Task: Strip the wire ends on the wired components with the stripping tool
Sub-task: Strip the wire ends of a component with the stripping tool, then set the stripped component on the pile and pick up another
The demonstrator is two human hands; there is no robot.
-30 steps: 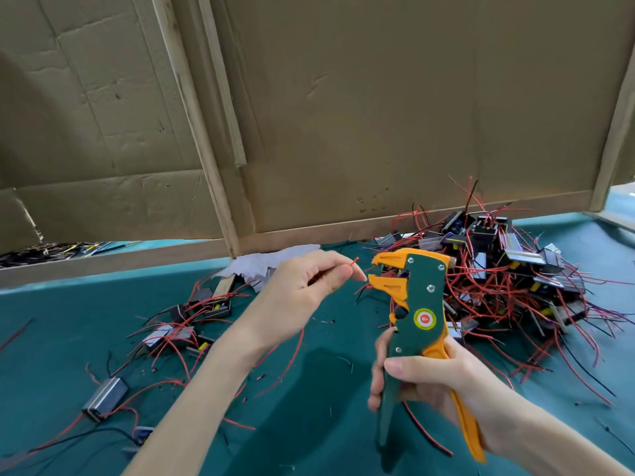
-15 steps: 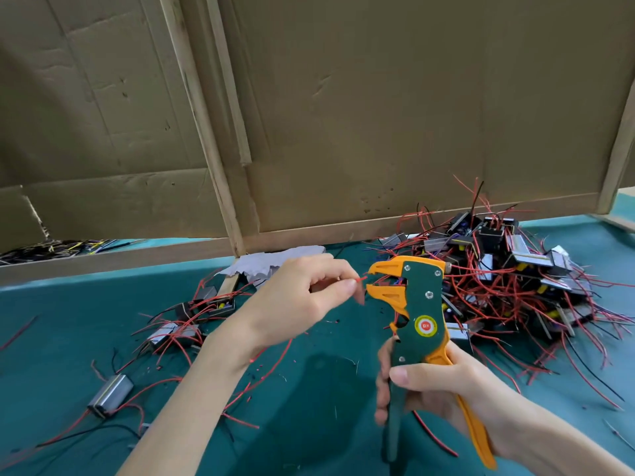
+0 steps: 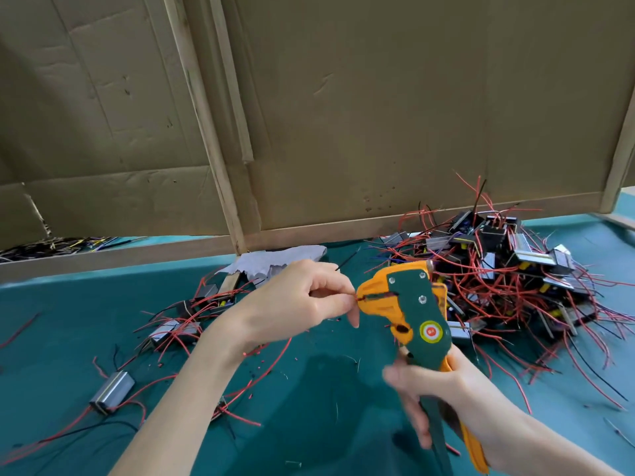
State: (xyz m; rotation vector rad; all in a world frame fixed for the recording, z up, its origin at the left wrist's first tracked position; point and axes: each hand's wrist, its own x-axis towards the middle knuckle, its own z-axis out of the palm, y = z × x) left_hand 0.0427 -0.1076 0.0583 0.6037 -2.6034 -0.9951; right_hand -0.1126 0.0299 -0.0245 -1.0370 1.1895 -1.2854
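The red wire (image 3: 355, 296) has now gone into the orange mouth of the stripper (image 3: 412, 304), which has closed on it. The left hand (image 3: 295, 304) pinches the wire just beside the tool; the right hand (image 3: 457, 389), blurred, grips the handles. A tangled pile of wired parts (image 3: 515, 269) lies behind, on a green table (image 3: 51, 321) before cardboard walls (image 3: 378, 115).
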